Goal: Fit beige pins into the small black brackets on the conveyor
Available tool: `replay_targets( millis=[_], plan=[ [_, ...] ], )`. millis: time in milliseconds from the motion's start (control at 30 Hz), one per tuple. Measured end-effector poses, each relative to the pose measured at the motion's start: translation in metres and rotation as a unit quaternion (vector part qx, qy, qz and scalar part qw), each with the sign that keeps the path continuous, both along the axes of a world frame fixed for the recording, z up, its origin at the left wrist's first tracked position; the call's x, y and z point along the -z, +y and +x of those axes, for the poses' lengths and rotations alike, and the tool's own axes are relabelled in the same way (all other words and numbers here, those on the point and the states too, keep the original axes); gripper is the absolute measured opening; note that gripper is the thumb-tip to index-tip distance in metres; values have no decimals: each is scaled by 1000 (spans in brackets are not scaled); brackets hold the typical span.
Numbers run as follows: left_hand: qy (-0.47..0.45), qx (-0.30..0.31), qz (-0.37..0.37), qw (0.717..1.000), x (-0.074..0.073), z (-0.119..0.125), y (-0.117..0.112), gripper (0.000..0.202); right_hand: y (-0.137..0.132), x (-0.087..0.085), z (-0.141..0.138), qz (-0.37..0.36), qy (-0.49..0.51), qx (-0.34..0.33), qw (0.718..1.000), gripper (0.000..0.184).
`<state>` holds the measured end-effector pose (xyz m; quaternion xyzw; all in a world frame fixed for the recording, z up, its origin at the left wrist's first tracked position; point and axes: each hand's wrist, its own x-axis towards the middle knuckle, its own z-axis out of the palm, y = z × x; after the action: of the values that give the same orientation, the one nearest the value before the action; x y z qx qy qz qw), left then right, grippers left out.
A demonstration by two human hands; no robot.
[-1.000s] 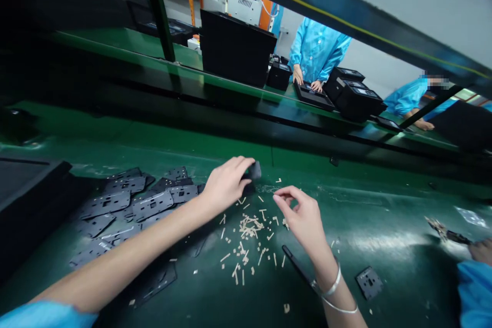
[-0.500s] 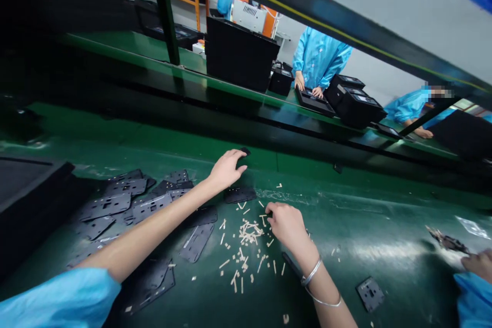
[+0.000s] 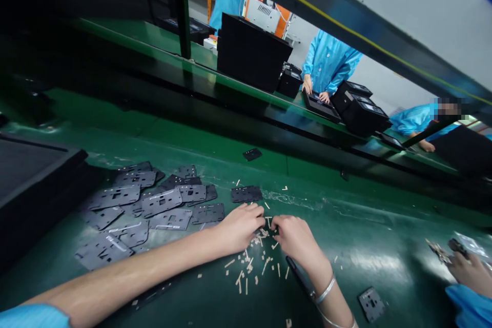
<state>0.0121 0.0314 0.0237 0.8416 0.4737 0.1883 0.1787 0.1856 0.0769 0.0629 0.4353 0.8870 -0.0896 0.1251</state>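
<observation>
Small pale strips and bits [image 3: 246, 272] lie scattered on the green bench. My left hand [image 3: 242, 229] is at the upper left of this scatter, fingers bent downward and closed; whatever is in them is hidden. Just across from it, my right hand [image 3: 294, 236] has its thumb and fingers pinched together at the strips, and I cannot make out what they hold. Beyond my left hand sits a black flat plate with cutouts [image 3: 246, 194]. Farther back lies a small black plate [image 3: 252, 154]. A dark elongated object [image 3: 302, 277] is partly under my right forearm.
Many overlapping black plates [image 3: 161, 202] cover the left side. A large black box [image 3: 34, 174] stands at far left. Another person's hand [image 3: 471, 269] holds something dark at right, near a square black part [image 3: 371, 303]. Co-workers are behind the dark rail.
My left hand has drawn back from the small black plate at the rear, leaving it lying there, and come down to the strips. My right hand has stayed near the strips.
</observation>
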Motion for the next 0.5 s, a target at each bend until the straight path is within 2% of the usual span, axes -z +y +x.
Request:
replay_targets(
  millis=[133,233,300,367,400,467,500],
  plan=[
    [-18,14,-24,999,-6,-7,0,20,-2,6,4,5,16,25,1000,16],
    [-129,-32,-78,988,-14,-9,0,11,-1,-2,3,6,46,25,999,17],
    [-223,-66,-128,964,-18,-9,0,14,-4,-10,-2,24,95,20,995,14],
    [-334,-59,-221,914,-22,-9,0,31,-9,-17,-10,67,191,1,979,11],
    [-392,-48,-272,877,-23,-8,-1,38,-12,-20,-13,91,247,-20,964,11],
    [-498,-38,-349,793,-27,-9,-1,40,-18,-22,-18,126,342,-68,929,11],
    [-528,-38,-360,768,-28,-9,-2,38,-21,-23,-20,130,370,-89,916,11]
  ],
)
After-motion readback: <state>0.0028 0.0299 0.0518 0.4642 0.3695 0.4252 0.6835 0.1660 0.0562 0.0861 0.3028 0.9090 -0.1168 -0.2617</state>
